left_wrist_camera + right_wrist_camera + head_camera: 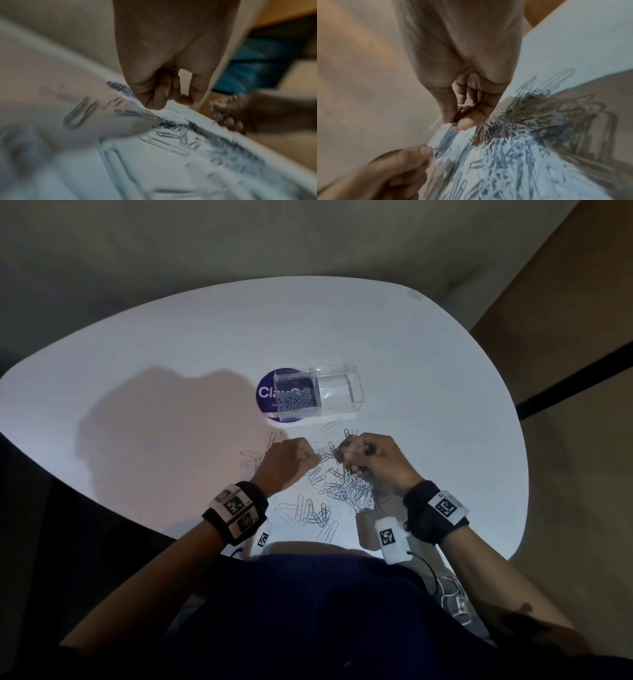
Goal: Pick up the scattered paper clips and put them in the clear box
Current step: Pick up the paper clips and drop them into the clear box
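Observation:
A clear box point(337, 392) stands on the white table point(171, 354); its left compartment holds several silver paper clips point(296, 402). A pile of loose clips point(349, 491) lies near the front edge, and more are scattered around it. Above the pile, my left hand point(294, 457) is curled and pinches the end of a tangle of clips point(325, 453). My right hand point(363, 453) grips the tangle's other end. In the right wrist view a bunch of clips point(464, 111) sits between my right hand's point(458, 121) thumb and fingers. The left wrist view is blurred and shows my curled left hand point(171, 100).
A round purple sticker point(267, 392) lies under the box's left end. Single clips point(251, 457) lie left of my left hand and near the table's front edge point(325, 529). The table's curved rim drops off at right beside a brown wall point(565, 302).

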A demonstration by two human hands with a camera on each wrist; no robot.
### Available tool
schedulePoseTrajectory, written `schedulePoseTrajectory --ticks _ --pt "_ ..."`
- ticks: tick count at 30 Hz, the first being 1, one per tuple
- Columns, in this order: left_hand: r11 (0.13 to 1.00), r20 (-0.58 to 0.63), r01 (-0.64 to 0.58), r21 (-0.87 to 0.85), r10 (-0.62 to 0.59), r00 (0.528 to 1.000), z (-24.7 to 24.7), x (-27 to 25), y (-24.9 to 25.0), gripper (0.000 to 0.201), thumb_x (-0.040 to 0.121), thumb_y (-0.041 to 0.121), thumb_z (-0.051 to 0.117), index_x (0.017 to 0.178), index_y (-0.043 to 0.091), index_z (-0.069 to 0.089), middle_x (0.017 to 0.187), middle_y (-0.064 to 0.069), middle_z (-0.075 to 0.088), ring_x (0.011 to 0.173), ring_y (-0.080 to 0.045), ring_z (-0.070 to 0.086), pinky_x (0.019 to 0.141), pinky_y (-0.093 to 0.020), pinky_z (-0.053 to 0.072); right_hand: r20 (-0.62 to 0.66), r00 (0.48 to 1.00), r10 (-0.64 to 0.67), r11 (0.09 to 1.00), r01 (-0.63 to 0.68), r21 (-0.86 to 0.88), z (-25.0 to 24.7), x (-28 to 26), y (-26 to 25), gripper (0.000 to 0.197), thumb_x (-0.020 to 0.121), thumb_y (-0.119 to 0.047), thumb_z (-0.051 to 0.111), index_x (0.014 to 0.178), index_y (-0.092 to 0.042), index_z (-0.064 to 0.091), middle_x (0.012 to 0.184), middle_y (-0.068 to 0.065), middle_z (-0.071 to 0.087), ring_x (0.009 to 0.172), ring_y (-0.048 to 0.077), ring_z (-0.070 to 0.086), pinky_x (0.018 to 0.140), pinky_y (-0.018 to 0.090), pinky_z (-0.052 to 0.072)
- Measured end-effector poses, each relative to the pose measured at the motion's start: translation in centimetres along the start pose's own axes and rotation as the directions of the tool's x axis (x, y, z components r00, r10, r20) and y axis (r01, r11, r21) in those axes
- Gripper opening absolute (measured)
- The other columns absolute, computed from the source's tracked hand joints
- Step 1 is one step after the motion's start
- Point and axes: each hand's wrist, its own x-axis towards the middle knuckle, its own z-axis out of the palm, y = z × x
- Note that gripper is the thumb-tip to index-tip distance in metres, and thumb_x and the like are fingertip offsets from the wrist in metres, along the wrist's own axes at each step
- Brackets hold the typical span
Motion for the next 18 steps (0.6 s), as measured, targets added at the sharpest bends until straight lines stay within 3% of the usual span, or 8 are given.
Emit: schedulePoseTrajectory --ticks 3,7,9,12,15,16,18 --pt "0.972 -0.062 -0.126 0.197 0.141 0.988 0.8 -0.3 0.5 0.010 0.087 0.027 0.063 0.090 0.017 0.061 0.066 0.014 0.051 0.062 -0.015 0.054 0.063 -0.026 0.037 -0.012 1.000 0.028 0.983 -0.026 0.183 -0.7 0.1 0.1 0.009 0.089 0.009 0.065 0.095 0.004 0.066 0.068 0.012 0.060 0.054 0.013 0.055 0.052 0.022 0.047" --pt "0.947 -0.063 -0.146 0.287 0.170 0.983 1.4 -0.8 -0.3 0.019 0.085 0.024 0.066 0.099 0.016 0.055 0.065 0.012 0.047 0.068 -0.022 0.051 0.064 -0.030 0.034 0.015 0.999 0.045 0.972 -0.047 0.228 -1.4 0.0 0.0 0.022 0.092 0.010 0.057 0.110 0.006 0.069 0.077 0.011 0.066 0.059 0.013 0.056 0.058 0.022 0.051" --pt "0.947 -0.037 -0.134 0.292 0.151 0.988 1.2 -1.1 -0.9 0.023 0.084 0.022 0.067 0.101 0.016 0.054 0.063 0.015 0.038 0.068 -0.020 0.048 0.063 -0.030 0.031 0.023 0.998 0.064 0.968 -0.068 0.244 -1.5 -0.2 -0.2 0.019 0.093 0.007 0.051 0.093 0.006 0.070 0.079 0.008 0.068 0.059 0.016 0.053 0.060 0.027 0.051" --pt "0.951 -0.028 -0.111 0.290 0.124 0.992 0.8 -1.3 -1.4 0.024 0.082 0.019 0.065 0.104 0.020 0.057 0.065 0.017 0.041 0.074 -0.016 0.048 0.066 -0.029 0.032 0.056 0.997 0.053 0.943 -0.068 0.326 -1.0 -0.6 -0.9 0.016 0.090 -0.001 0.051 0.076 0.004 0.057 0.067 0.009 0.056 0.055 0.020 0.042 0.063 0.037 0.041" --pt "0.950 -0.083 -0.090 0.298 0.120 0.989 0.9 -1.3 -1.3 0.015 0.085 0.021 0.057 0.098 0.023 0.064 0.072 0.011 0.059 0.079 -0.016 0.058 0.070 -0.030 0.041 0.024 0.999 0.044 0.992 -0.047 0.117 -0.1 -0.6 -0.8 0.028 0.092 -0.013 0.068 0.071 0.005 0.059 0.058 0.000 0.061 0.050 0.014 0.047 0.052 0.028 0.038" --pt "0.946 -0.112 -0.081 0.314 0.122 0.986 1.0 -1.2 -1.2 0.013 0.086 0.022 0.055 0.095 0.023 0.065 0.074 0.007 0.064 0.080 -0.018 0.061 0.070 -0.030 0.045 0.010 1.000 0.016 1.000 -0.016 -0.020 0.3 -0.5 -0.5 0.031 0.087 -0.021 0.075 0.073 0.004 0.064 0.063 0.001 0.067 0.054 0.013 0.054 0.054 0.027 0.043" --pt "0.941 -0.158 -0.062 0.334 0.121 0.980 1.3 -1.0 -1.0 0.015 0.088 0.029 0.054 0.093 0.022 0.066 0.078 0.001 0.070 0.081 -0.022 0.063 0.071 -0.033 0.048 0.021 0.997 -0.073 0.947 0.076 -0.313 1.1 -0.1 0.2 0.024 0.078 -0.030 0.084 0.078 -0.008 0.074 0.080 0.000 0.073 0.065 0.012 0.062 0.064 0.026 0.050"
